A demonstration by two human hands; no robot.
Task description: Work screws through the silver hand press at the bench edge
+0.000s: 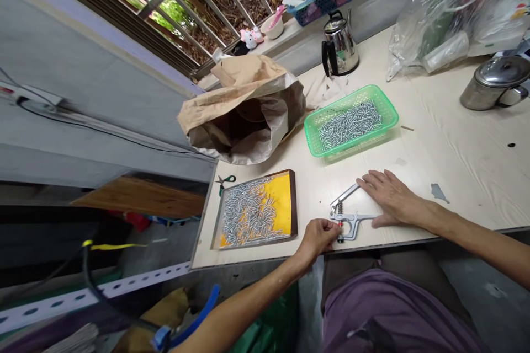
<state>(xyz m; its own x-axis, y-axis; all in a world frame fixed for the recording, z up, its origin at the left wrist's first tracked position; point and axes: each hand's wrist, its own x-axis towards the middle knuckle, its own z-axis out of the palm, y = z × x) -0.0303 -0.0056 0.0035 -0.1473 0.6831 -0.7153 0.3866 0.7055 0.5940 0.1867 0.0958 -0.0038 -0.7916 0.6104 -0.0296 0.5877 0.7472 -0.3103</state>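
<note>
A silver metal hand press tool point(351, 219) with a spring and a red part lies near the table's front edge. My left hand point(321, 238) is closed at its lower left end, fingertips pinched by the red part; what they hold is too small to name. My right hand point(387, 197) rests over the ends of the two handles, fingers spread. Left of the tool, a shallow tray point(293, 204) with a yellow bottom holds many small silver metal pieces point(248, 212). A green plastic basket point(351, 146) with similar pieces stands farther back.
An open brown paper sack point(244, 107) lies behind the tray, and scissors point(226, 180) lie at its left. A kettle point(340, 47), a lidded steel mug point(492, 83) and plastic bags point(447, 16) stand at the back. A grey scrap point(439, 192) lies right of my right hand.
</note>
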